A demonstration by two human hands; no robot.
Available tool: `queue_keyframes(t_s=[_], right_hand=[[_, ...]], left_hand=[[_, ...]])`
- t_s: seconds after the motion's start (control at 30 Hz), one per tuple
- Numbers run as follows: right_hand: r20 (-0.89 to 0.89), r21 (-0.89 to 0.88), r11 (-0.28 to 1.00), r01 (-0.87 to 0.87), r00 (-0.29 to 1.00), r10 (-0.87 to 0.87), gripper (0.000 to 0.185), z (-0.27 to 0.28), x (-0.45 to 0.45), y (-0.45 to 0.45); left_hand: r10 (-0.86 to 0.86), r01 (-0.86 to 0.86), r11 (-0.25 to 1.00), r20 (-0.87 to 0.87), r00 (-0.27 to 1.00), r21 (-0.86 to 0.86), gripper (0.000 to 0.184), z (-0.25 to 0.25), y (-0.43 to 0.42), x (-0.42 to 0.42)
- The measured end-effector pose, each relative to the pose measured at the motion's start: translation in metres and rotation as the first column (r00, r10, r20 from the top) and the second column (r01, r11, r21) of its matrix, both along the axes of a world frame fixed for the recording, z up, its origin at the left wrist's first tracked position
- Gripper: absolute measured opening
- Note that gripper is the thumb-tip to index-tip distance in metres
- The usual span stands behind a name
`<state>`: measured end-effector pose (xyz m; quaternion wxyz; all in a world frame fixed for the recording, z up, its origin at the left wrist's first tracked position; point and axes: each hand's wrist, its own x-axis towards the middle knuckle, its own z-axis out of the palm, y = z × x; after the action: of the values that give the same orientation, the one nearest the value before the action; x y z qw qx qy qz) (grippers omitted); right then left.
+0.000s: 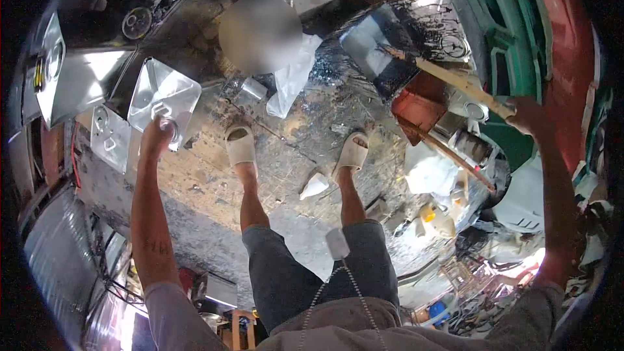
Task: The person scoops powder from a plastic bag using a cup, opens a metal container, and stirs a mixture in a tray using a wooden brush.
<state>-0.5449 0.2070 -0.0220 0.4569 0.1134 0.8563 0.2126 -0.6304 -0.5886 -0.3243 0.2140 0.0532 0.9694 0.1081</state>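
Observation:
My left hand [156,138] is closed on the metal can [170,88] at the left, by the handle and round opening on its top. Beside it stands another metal can [109,140]. Over on the right, my right hand [528,116] is wrapped round the end of a long wooden stick [465,86]. The stick's far end reaches over a dark, wet-looking tray [370,42]. Below the stick are a red container [421,105] and a second wooden stick [455,157].
A white plastic bag [292,81] and a metal cup [253,89] lie on the stained floor ahead of my feet. White containers [437,220] are at the right. A green metal structure [520,26] rises at the upper right. One area at the top is blurred.

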Motion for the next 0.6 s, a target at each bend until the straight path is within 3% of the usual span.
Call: queue_keyframes(t_s=[0.07,0.1,0.13,0.17,0.2,0.23,0.27,0.3,0.33,0.37,0.4,0.43,0.5,0.53,0.57,0.6], right_hand=[[0.050,-0.188,0.980,-0.063,0.996,0.074,0.049,-0.026,0.008,0.043],[0.071,-0.325,0.946,-0.003,0.997,0.028,0.047,-0.034,0.011,0.041],[0.127,-0.316,0.939,0.138,0.987,-0.103,0.050,-0.044,0.016,0.033],[0.214,-0.199,0.950,0.239,0.957,-0.196,0.050,-0.039,0.009,-0.003],[0.242,-0.173,0.919,0.355,0.919,-0.310,0.049,-0.043,0.011,-0.021],[0.250,-0.245,0.712,0.658,0.753,-0.609,0.039,-0.041,0.014,-0.042],[0.198,-0.241,0.540,0.807,0.585,-0.786,0.031,-0.052,0.035,-0.031],[0.326,-0.255,0.425,0.869,0.491,-0.808,0.029,-0.056,0.041,-0.028],[0.499,-0.166,0.489,0.856,0.501,-0.708,0.028,-0.055,0.037,-0.048],[0.509,-0.346,0.359,0.867,0.495,-0.704,0.028,-0.042,0.037,-0.071],[0.436,-0.344,0.281,0.896,0.418,-0.797,0.026,-0.048,0.054,-0.075],[0.408,-0.453,0.185,0.872,0.388,-0.826,0.028,-0.032,0.053,-0.102],[0.337,-0.637,0.180,0.750,0.481,-0.809,0.030,-0.017,0.054,-0.131],[0.286,-0.694,0.267,0.668,0.596,-0.750,0.032,-0.034,0.063,-0.126],[0.285,-0.686,0.322,0.652,0.649,-0.705,0.034,-0.050,0.073,-0.124],[0.282,-0.670,0.279,0.688,0.584,-0.761,0.036,-0.031,0.075,-0.145]], left_hand=[[0.205,-0.314,0.931,0.449,0.870,0.184,0.040,0.017,0.010,0.005],[0.179,-0.257,0.931,0.289,0.940,0.261,0.039,0.026,0.019,0.025],[0.112,-0.153,0.977,0.255,0.961,0.150,0.038,0.039,0.022,0.041],[0.177,-0.249,0.955,0.365,0.914,0.161,0.040,0.058,0.024,0.057],[0.121,-0.199,0.958,0.339,0.933,0.207,0.043,0.054,0.010,0.084],[0.171,-0.233,0.957,0.313,0.934,0.173,0.044,0.051,-0.006,0.119],[0.248,-0.337,0.908,0.331,0.911,0.249,0.045,0.051,-0.023,0.162],[0.218,-0.277,0.953,0.355,0.909,0.124,0.044,0.056,-0.044,0.206],[0.107,-0.166,0.972,0.322,0.941,0.165,0.044,0.053,-0.077,0.268],[0.194,-0.254,0.964,0.440,0.877,0.081,0.045,0.075,-0.092,0.323],[0.280,-0.320,0.947,0.540,0.794,-0.021,0.046,0.099,-0.106,0.376],[0.146,-0.218,0.974,0.571,0.808,0.059,0.050,0.089,-0.163,0.478],[0.352,-0.257,0.934,0.774,0.527,-0.249,0.052,0.165,-0.150,0.518],[0.294,-0.285,0.927,0.943,0.157,-0.242,0.045,0.166,-0.180,0.565],[-0.034,-0.130,0.984,0.849,0.527,0.120,0.040,0.201,-0.188,0.571],[-0.322,0.206,0.939,0.493,0.808,0.275,0.036,0.230,-0.202,0.587]])
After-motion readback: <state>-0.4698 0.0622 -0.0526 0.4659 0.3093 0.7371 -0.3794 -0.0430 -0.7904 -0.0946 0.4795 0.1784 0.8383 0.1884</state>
